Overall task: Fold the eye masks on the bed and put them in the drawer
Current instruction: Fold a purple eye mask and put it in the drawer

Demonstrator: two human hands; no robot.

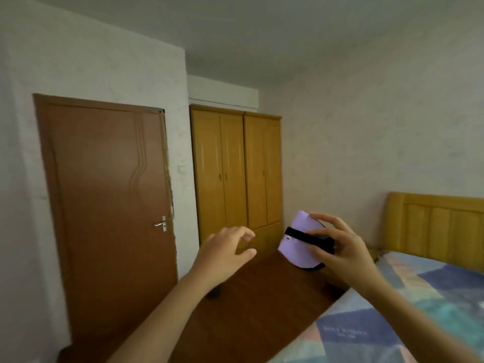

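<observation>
My right hand (340, 247) pinches the folded lilac fabric eye mask (298, 244) closed for carrying, while my left hand (225, 247) hovers empty, fingers loosely spread.

The door (104, 184) stands in the left wall, its handle (161, 224) on its right edge, and a switch (181, 169) sits on the wall just right of it. Further back and to the right is the wardrobe (235, 174), set in the corner. The bed (392, 310) fills the lower right, its headboard (440, 226) against the right wall. The floor (248, 297) runs between door and bed. In front of the wardrobe, above the floor, the left hand (225, 250) is raised just left of the right hand (337, 247), which holds an eye mask (301, 242) between them.
</observation>
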